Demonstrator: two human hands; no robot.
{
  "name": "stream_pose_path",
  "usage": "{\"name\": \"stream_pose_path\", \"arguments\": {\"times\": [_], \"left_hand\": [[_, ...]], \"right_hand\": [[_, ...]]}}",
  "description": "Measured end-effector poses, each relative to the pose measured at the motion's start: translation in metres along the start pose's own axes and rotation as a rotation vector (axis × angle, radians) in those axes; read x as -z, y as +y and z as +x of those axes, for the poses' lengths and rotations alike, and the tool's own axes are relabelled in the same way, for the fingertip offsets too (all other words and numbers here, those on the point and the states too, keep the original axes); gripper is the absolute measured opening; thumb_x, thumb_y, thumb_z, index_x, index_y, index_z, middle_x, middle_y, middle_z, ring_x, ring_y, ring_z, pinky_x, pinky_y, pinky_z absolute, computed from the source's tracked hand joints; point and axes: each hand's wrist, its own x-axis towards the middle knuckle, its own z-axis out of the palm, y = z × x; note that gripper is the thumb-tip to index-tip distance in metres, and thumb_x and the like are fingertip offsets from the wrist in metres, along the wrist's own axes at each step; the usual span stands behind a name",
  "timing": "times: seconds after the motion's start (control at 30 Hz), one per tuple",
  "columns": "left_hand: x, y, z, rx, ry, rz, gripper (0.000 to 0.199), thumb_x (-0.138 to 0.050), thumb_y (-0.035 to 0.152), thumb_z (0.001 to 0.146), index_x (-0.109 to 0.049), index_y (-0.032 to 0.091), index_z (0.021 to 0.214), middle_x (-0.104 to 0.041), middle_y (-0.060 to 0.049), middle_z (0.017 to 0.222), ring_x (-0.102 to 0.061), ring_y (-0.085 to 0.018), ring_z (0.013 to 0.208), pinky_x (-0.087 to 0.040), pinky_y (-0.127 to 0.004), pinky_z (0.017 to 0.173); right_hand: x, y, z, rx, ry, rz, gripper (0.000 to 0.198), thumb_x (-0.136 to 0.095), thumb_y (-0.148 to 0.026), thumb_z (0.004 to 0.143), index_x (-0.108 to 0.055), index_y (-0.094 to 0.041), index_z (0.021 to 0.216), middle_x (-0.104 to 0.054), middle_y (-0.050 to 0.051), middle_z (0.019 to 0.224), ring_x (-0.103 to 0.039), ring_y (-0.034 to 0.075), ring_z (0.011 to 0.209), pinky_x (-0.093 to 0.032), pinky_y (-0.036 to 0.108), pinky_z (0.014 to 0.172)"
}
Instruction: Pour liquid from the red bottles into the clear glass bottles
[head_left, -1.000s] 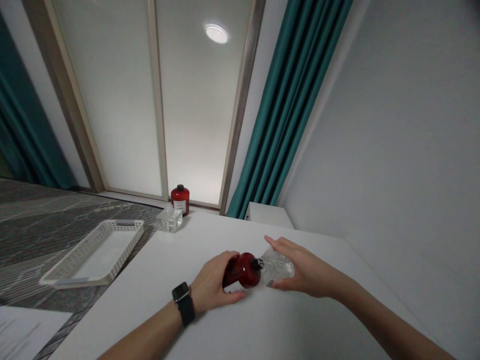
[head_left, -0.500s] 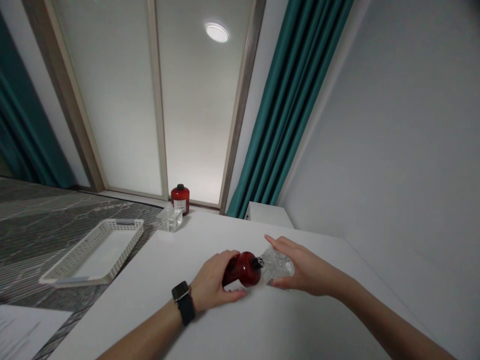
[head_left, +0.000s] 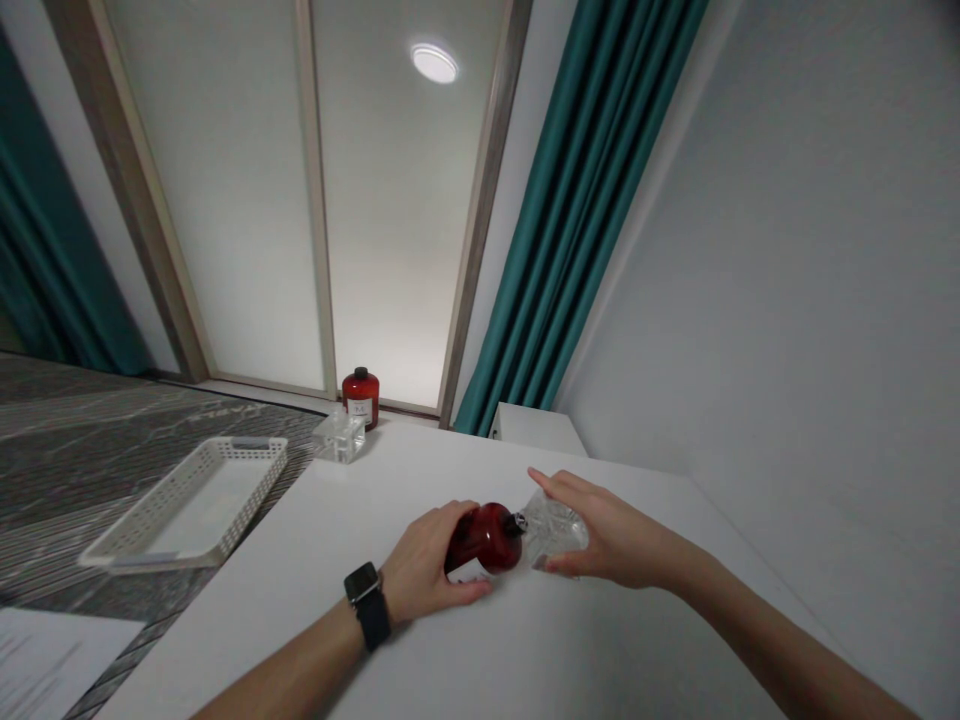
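Note:
My left hand [head_left: 431, 565] is wrapped round a dark red bottle [head_left: 491, 538] that is tipped toward the right, with part of a white label showing near my thumb. The bottle's black neck points at a clear faceted glass container [head_left: 551, 533] and meets its near side. Around that glass container my right hand [head_left: 592, 530] is closed, thumb below and fingers above. Whether any liquid passes between the two is too small to tell. A black watch [head_left: 367, 603] sits on my left wrist.
At the white table's [head_left: 420, 460] far left corner stand another red bottle [head_left: 361, 398] with a black cap and a clear glass block-shaped piece [head_left: 340, 438]. Left of the table is a white perforated basket [head_left: 202, 510]. A white cabinet [head_left: 540, 428] stands beyond the far edge.

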Motion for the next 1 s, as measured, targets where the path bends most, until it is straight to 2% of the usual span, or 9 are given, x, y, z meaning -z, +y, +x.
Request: {"name": "stream_pose_path", "arguments": {"times": [0.5,0.73,1.0], "left_hand": [[0.003,0.007,0.001,0.053,-0.021,-0.062,0.076,-0.079,0.035,0.069,-0.038,0.022,0.131,-0.062,-0.012,0.126,-0.063,-0.031,0.107,-0.05,-0.047,0.094],[0.006,0.01,0.004,0.041,0.0,-0.025,0.073,-0.081,0.035,0.068,-0.045,0.019,0.129,-0.062,-0.011,0.111,-0.059,-0.029,0.097,-0.05,-0.044,0.085],[0.006,0.011,0.004,0.062,-0.006,-0.101,0.074,-0.083,0.028,0.066,-0.045,0.02,0.129,-0.059,-0.009,0.111,-0.057,-0.027,0.098,-0.049,-0.042,0.086]], "right_hand": [[0.003,0.0,0.002,0.014,0.0,0.002,0.095,-0.077,-0.043,0.074,-0.028,-0.022,0.153,-0.055,0.013,0.131,-0.052,0.029,0.12,-0.039,0.044,0.106],[0.003,0.0,0.002,0.003,0.002,-0.005,0.095,-0.078,-0.04,0.073,-0.029,-0.018,0.153,-0.054,0.014,0.133,-0.051,0.03,0.123,-0.038,0.044,0.108],[0.004,-0.002,0.002,-0.013,-0.019,-0.02,0.095,-0.078,-0.039,0.074,-0.029,-0.018,0.153,-0.054,0.014,0.134,-0.05,0.03,0.124,-0.037,0.044,0.109]]}}
